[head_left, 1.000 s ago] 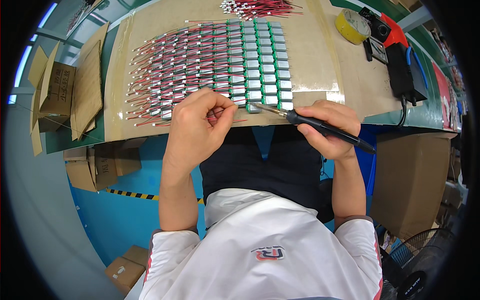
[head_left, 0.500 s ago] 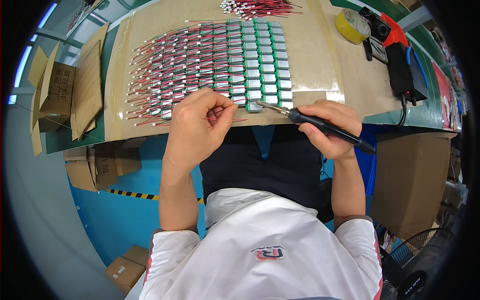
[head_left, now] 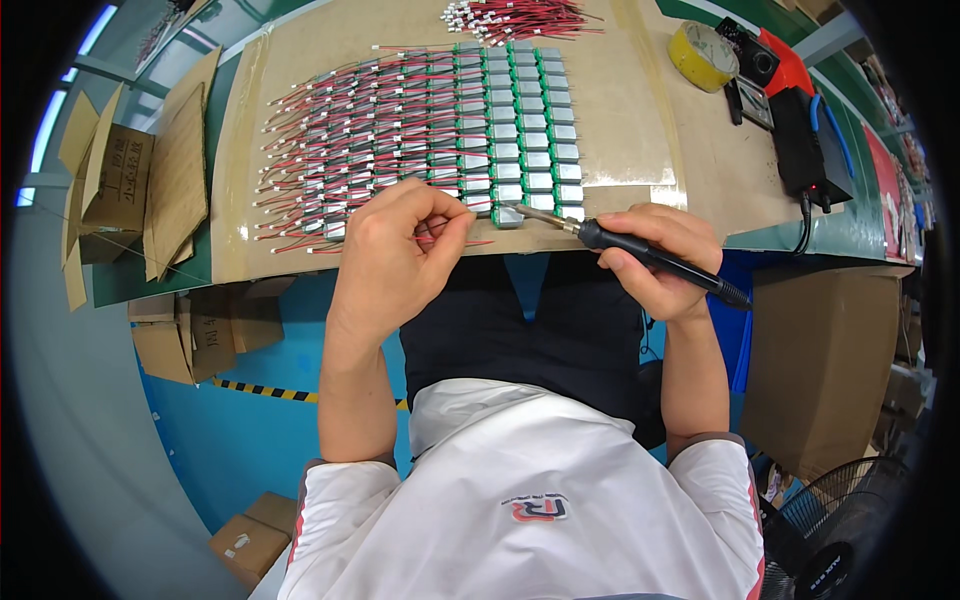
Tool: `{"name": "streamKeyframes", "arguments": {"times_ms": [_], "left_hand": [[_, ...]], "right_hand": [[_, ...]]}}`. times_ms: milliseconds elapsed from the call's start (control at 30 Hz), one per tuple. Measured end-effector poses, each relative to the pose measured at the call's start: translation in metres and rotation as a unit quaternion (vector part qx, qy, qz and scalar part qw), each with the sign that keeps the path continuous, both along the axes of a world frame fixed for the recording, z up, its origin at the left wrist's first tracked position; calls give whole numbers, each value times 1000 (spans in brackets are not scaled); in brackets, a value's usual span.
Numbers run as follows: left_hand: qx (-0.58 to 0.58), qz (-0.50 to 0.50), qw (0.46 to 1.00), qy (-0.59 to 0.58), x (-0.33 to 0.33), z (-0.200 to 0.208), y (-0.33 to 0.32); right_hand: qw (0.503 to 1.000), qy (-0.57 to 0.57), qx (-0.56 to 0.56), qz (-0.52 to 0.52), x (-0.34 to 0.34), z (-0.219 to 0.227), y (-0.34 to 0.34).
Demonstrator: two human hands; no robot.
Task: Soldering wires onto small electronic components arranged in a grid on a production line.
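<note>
My left hand (head_left: 390,250) is closed in a pinch on a thin red wire lead (head_left: 480,242), its end poking out to the right of the fingertips. My right hand (head_left: 672,255) grips a soldering iron (head_left: 625,241) by its black handle. The iron's metal tip points left, at the near end of the rows of small silver battery cells (head_left: 508,193) with green circuit strips. Whether the tip touches a cell or strip I cannot tell. Red and black leads with white plugs (head_left: 300,200) fan out leftward from the cells.
A pile of loose leads (head_left: 520,18) lies at the far edge of the cardboard sheet (head_left: 630,130). To the right are a yellow tape roll (head_left: 703,57), a black power unit (head_left: 812,150) with a cable, and blue-handled pliers (head_left: 833,130). Cardboard boxes (head_left: 115,180) stand left.
The bench and cells appear slightly lower in the picture. Both hands keep nearly the same place and hold.
</note>
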State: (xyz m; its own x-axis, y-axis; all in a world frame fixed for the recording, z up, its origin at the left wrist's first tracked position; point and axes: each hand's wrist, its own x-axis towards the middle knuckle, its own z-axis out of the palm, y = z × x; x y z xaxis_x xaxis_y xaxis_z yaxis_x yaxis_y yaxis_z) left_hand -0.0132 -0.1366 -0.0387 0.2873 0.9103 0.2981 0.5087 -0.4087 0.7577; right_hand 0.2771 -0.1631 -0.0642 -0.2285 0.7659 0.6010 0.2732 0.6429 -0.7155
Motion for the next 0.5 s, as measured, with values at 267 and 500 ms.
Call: {"name": "streamKeyframes", "arguments": {"times_ms": [267,500], "left_hand": [[2,5,1000,4,1,2,-1],[-4,7,1000,20,-1,1,0]], "right_hand": [[999,-33,-12,13,5,2,-1],[999,-24,-13,21,6,-2,-1]]}}
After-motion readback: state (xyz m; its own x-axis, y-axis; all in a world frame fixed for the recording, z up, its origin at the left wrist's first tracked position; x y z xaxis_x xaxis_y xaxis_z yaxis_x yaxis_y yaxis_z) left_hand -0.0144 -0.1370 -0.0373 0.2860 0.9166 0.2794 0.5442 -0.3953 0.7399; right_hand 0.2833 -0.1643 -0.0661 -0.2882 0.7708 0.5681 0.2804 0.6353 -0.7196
